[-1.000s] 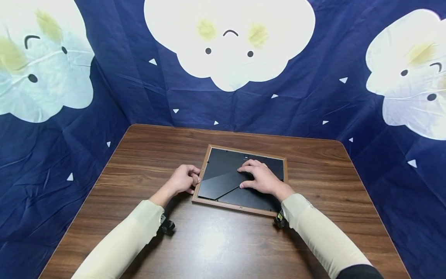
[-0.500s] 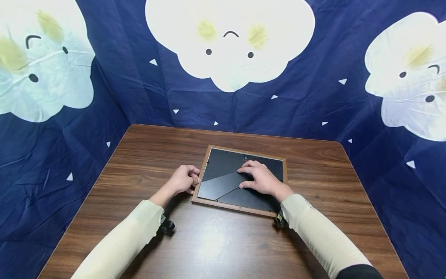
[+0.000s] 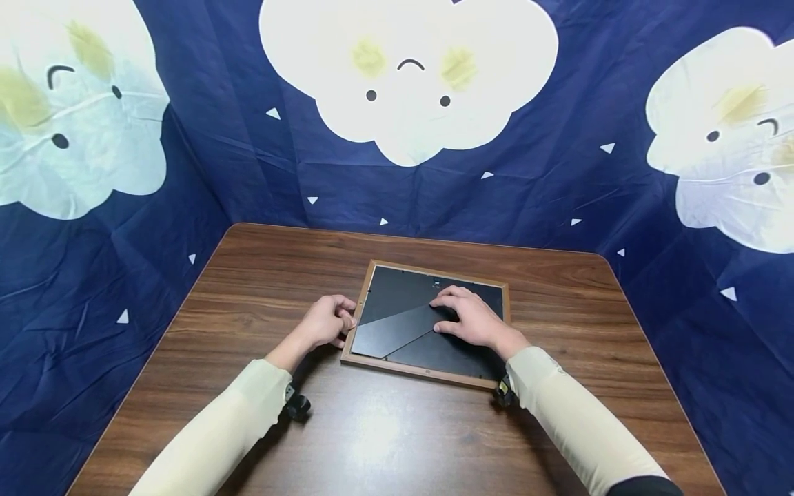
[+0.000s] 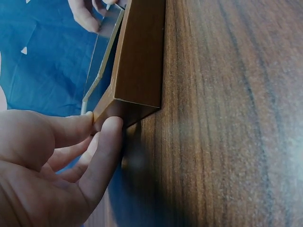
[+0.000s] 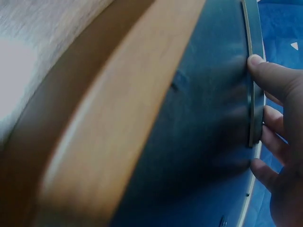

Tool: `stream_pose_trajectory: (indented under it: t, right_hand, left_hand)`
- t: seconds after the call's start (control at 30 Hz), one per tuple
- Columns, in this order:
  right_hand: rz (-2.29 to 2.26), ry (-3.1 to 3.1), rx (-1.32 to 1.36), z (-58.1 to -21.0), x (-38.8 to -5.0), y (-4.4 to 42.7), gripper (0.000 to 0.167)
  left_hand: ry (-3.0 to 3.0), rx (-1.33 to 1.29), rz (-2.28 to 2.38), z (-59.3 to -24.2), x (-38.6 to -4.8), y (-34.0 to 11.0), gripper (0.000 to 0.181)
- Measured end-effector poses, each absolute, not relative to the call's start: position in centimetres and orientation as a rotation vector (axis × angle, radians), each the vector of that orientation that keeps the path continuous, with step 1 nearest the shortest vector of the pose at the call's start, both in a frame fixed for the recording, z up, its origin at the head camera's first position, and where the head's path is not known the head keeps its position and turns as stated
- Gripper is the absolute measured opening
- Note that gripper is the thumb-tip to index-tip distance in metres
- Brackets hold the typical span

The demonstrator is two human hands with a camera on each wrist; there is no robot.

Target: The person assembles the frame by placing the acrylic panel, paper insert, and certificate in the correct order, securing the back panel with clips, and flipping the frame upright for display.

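A wooden picture frame (image 3: 428, 373) lies face down on the table, its black backing board (image 3: 393, 286) upward. Slanting across the board is a black easel stand (image 3: 391, 334), whose wide end reaches the frame's lower left corner. My left hand (image 3: 325, 320) grips the frame's left side; in the left wrist view the thumb is on the upper edge and a finger against the outer side. Over the board, my right hand (image 3: 471, 317) pinches the stand (image 5: 255, 28) by its two long edges. The stand's far end is hidden beneath this hand.
The brown wood-grain table (image 3: 384, 441) extends around the frame. A dark blue curtain (image 3: 298, 179) with white clouds surrounds its back and sides. Small black cameras (image 3: 298, 406) sit at both wrists.
My right hand has slid slightly rightward along the stand. The left hand keeps its place on the frame, and the whole head view has shifted a little.
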State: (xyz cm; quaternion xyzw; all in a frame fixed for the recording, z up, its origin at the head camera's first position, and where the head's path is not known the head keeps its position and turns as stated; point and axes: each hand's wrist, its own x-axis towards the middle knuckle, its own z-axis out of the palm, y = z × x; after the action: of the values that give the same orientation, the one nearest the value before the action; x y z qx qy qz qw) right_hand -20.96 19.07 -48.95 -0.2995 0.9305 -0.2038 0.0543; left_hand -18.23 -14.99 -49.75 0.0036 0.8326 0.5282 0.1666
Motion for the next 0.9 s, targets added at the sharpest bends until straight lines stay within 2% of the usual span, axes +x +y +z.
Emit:
stream_pose_trajectory:
  t: [0.9]
  right_hand:
    - [-0.752, 2.938, -0.803, -48.8, -21.3, 24.7, 0.044]
  left_hand:
    - [2.394, -0.006, 1.476, -49.7, -18.2, -14.9, 0.035]
